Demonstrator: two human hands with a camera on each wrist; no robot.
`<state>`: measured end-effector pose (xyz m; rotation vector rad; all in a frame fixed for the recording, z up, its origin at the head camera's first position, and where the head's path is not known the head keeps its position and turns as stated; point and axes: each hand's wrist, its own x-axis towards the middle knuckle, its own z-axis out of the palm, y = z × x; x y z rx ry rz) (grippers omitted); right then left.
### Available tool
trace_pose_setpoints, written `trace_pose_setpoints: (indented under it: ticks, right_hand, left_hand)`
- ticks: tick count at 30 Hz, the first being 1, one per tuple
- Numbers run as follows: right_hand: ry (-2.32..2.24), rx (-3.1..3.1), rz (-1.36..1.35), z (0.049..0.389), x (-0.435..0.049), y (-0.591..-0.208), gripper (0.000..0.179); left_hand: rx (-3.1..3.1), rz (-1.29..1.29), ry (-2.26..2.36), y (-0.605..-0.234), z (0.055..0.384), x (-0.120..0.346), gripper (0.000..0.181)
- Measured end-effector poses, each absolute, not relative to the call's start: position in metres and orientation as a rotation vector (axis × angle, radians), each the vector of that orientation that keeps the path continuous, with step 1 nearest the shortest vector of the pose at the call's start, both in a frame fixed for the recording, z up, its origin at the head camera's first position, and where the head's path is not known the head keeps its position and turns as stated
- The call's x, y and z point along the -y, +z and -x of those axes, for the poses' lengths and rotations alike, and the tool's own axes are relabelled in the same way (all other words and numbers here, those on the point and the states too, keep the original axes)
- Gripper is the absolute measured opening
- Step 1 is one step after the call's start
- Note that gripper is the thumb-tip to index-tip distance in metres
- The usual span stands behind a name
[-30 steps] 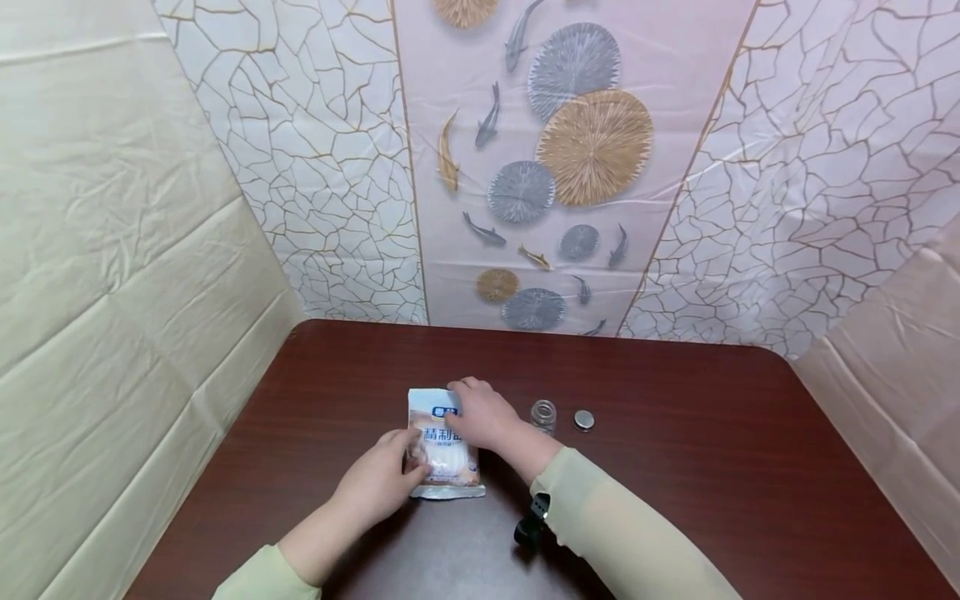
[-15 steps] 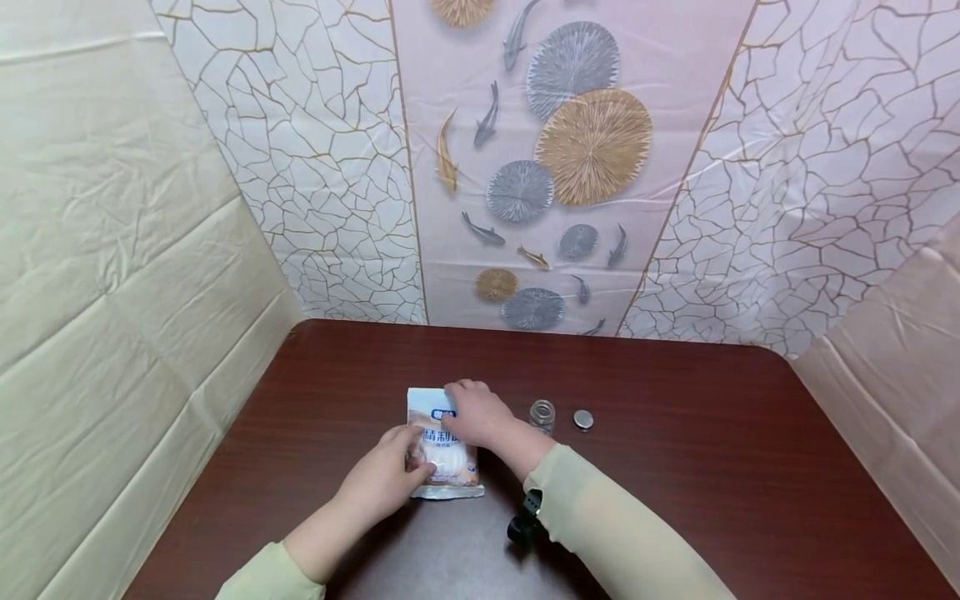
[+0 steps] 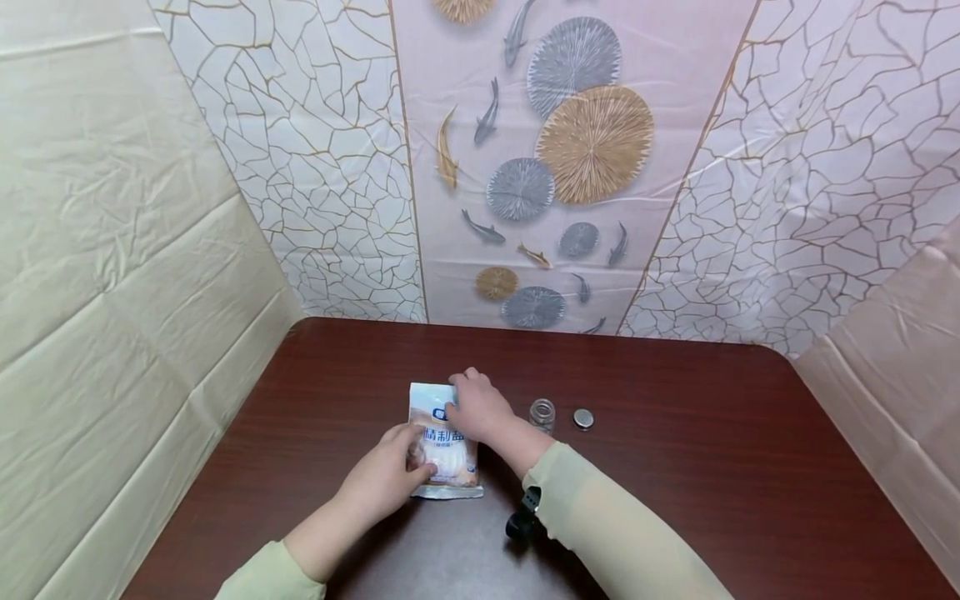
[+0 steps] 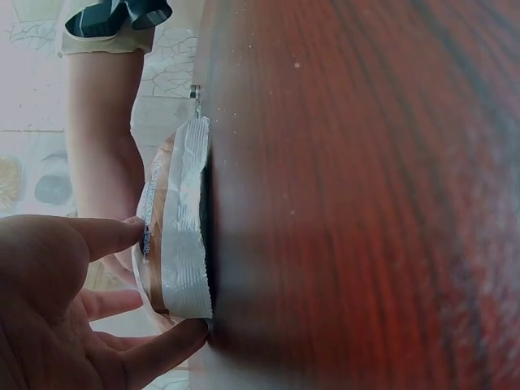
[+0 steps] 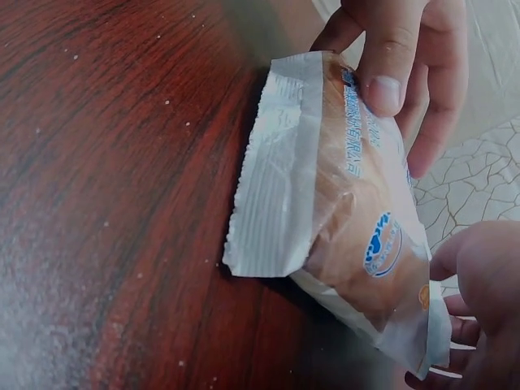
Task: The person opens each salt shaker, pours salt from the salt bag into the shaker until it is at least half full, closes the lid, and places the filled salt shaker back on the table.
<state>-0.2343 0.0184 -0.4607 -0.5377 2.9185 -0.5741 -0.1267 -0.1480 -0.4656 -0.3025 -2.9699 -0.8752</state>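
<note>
A white and brown bag of salt [image 3: 448,460] lies on the dark red table, its crimped end toward me. My left hand [image 3: 381,473] grips its left side, thumb on the printed front and fingers along the edge. In the left wrist view, one finger of the left hand [image 4: 49,301] reaches down to the tabletop beside the crimped seam [image 4: 188,236]. My right hand [image 3: 480,408] holds the bag's upper right side, thumb on the front near the blue logo. The right wrist view shows the right hand [image 5: 483,301] at the bag's far end, partly cut off by the frame.
An uncapped small glass jar [image 3: 542,414] stands just right of my right wrist, its lower part partly behind the forearm. Beside it lies a round silver lid [image 3: 583,419]. White specks dot the tabletop [image 5: 122,162]. Fabric-covered walls [image 3: 345,208] border the table's back and sides.
My right hand has shifted slightly at the bag's upper right, uncovering more print. The bag's top edge sits a little higher in view. My left hand keeps nearly the same hold.
</note>
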Motion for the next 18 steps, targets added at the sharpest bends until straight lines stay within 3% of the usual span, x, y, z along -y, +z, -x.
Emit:
trace_pose_setpoints:
  ticks: [9,18]
  right_hand:
    - [-0.579,-2.946,0.501,0.2360,-0.0196,-0.4611,0.031]
    - [-0.589,-2.959,0.512,0.2353,-0.0196,-0.4587,0.020]
  left_hand:
    - [2.983,0.283,-0.899,-0.4643,0.1249,0.1468,0.055]
    - [3.005,0.241,-0.939,-0.4655,0.1276,0.1483,0.072]
